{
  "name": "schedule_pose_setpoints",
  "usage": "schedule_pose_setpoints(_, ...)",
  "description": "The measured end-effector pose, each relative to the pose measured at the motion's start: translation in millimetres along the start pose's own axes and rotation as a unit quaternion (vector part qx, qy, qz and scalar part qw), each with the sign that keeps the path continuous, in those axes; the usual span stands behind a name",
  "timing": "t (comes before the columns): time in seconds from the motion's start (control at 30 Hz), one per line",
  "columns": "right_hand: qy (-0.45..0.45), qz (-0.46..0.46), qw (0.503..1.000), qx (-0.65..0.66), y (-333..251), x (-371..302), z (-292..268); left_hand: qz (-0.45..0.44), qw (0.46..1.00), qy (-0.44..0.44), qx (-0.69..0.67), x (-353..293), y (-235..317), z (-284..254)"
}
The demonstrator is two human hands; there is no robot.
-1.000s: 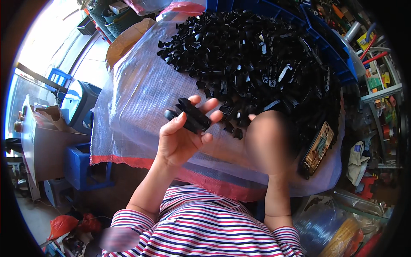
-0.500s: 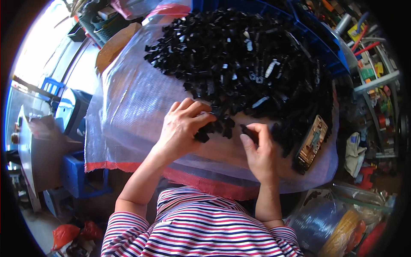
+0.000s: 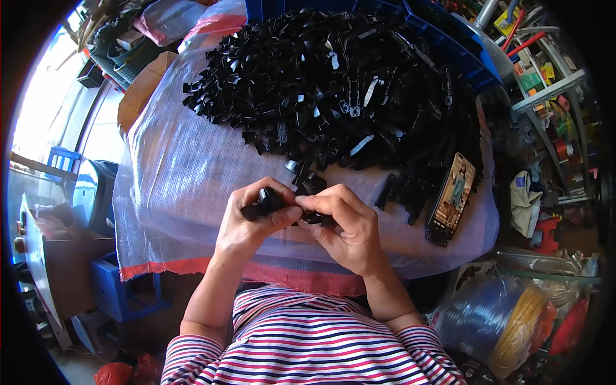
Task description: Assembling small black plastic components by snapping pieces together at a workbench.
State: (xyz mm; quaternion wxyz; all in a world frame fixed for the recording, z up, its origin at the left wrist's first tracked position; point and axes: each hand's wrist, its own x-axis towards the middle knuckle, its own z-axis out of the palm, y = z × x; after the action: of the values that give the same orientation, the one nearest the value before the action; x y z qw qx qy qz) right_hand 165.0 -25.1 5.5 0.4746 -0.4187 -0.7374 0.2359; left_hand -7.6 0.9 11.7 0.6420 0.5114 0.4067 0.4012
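My left hand point(image 3: 247, 221) is closed around several small black plastic pieces point(image 3: 266, 200), which stick out between thumb and fingers. Thumb and fingers of my right hand point(image 3: 350, 228) pinch a dark piece point(image 3: 314, 217) against those in the left, so the fingertips of both hands meet. The exact shape of the pinched piece is partly hidden. Just beyond the hands, a few loose black pieces point(image 3: 312, 183) lie at the near edge of a large heap of black plastic parts point(image 3: 308, 83). The heap rests on a white woven sheet point(image 3: 186, 167) with a red hem.
A smartphone point(image 3: 454, 196) with a lit screen leans against the heap's right side. Blue crates point(image 3: 471, 54) stand behind it. A blue stool point(image 3: 122, 282) is at the left, bagged coils of strapping point(image 3: 487, 317) at lower right, and a cluttered shelf point(image 3: 548, 96) at far right.
Both hands have drawn together, nearer my body. My left hand has lifted black pieces off the sheet, and my right hand has moved left to meet it. The whole view has shifted slightly.
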Motion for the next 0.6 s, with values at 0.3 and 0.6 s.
schedule_pose_setpoints(0.3, 0.009, 0.07, 0.995, 0.075, -6, 0, 7, 0.03, 0.989, 0.006, -0.144, 2, -18, 1)
schedule_pose_setpoints(0.6, 0.085, 0.191, 0.96, 0.185, -4, -9, 21, 0.06, 0.957, 0.115, -0.258, -9, -26, 27)
